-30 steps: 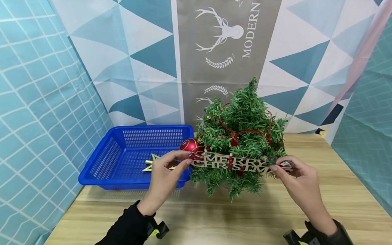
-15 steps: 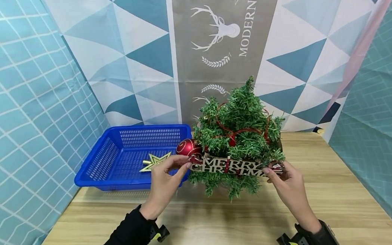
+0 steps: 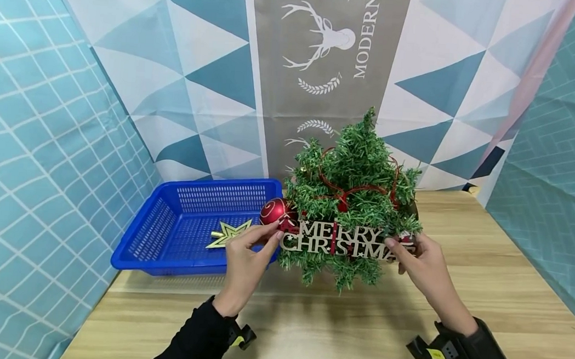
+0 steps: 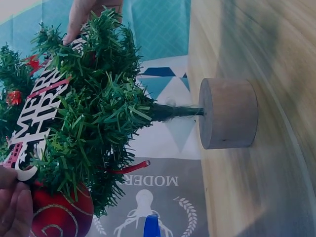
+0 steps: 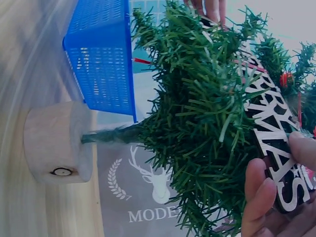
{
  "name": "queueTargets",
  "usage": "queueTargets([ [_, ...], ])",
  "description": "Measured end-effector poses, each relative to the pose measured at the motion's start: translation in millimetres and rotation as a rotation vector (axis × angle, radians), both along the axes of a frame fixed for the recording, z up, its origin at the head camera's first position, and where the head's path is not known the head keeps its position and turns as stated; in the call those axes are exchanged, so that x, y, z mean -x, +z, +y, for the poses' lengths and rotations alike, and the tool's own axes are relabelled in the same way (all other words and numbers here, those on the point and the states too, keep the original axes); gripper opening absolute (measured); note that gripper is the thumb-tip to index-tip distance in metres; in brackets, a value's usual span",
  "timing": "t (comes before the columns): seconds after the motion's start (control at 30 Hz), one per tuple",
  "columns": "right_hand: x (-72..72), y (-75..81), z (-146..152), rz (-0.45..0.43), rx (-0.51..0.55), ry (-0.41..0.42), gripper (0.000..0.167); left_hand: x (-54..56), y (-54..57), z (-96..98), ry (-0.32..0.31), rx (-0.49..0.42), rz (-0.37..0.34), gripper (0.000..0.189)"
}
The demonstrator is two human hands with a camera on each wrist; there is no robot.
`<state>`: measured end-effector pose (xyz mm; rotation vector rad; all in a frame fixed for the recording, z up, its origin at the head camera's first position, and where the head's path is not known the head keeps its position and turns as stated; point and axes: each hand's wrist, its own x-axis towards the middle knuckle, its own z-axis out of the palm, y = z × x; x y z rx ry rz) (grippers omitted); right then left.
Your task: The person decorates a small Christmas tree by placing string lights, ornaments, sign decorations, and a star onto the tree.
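Note:
A wooden "MERRY CHRISTMAS" sign (image 3: 333, 239) lies across the front of a small artificial Christmas tree (image 3: 361, 178). Its left end is pinched between thumb and fingers of my left hand (image 3: 247, 259). At the other end my right hand (image 3: 427, 267) grips the sign, thumb in front and fingers behind, as the right wrist view also tells near the final letters (image 5: 289, 195). Beside my left fingertips hangs a red bauble (image 3: 273, 211) with a glittery swirl. Red cord (image 3: 366, 188) loops over the upper branches. Both wrist views reveal the round wooden base (image 4: 229, 113) under the tree.
Left of the tree stands a blue perforated basket (image 3: 163, 268), its right end close to the branches and bauble. Inside it lies a gold star (image 3: 228, 234). All stand on a wooden table (image 3: 307, 334), with a patterned cloth (image 3: 225, 66) hanging behind.
The sign has tipped up so its lettering faces the head camera more fully. My right hand has shifted slightly left along with it; both hands keep their hold.

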<state>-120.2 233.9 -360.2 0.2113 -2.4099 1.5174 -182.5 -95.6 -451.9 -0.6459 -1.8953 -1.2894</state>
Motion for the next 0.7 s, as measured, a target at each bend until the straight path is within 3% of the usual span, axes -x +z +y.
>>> queueTargets([
  [0.07, 0.2, 1.3, -0.6, -0.017, 0.011, 0.009, 0.025, -10.0, 16.0, 6.0, 0.000, -0.017, 0.013, 0.032],
  [0.17, 0.0, 2.3, -1.4, -0.043, 0.045, 0.027, 0.027, -37.5, 56.0, 17.1, -0.001, -0.041, -0.013, 0.022],
  [0.2, -0.1, 2.4, -1.5, -0.052, 0.056, 0.035, 0.027, -39.3, 59.0, 17.7, 0.016, -0.045, -0.019, 0.020],
  [0.3, -0.9, 3.2, -1.5, -0.077, 0.094, 0.065, 0.028, -54.8, 81.8, 23.5, 0.052, -0.046, -0.067, 0.010],
  [0.53, -2.3, 3.7, -1.9, -0.094, 0.135, 0.114, 0.028, -65.8, 104.3, 30.4, 0.096, -0.043, -0.089, 0.007],
  [0.7, -3.4, 4.0, -1.9, -0.108, 0.144, 0.133, 0.027, -66.2, 100.2, 29.9, 0.105, -0.057, -0.094, 0.005],
])
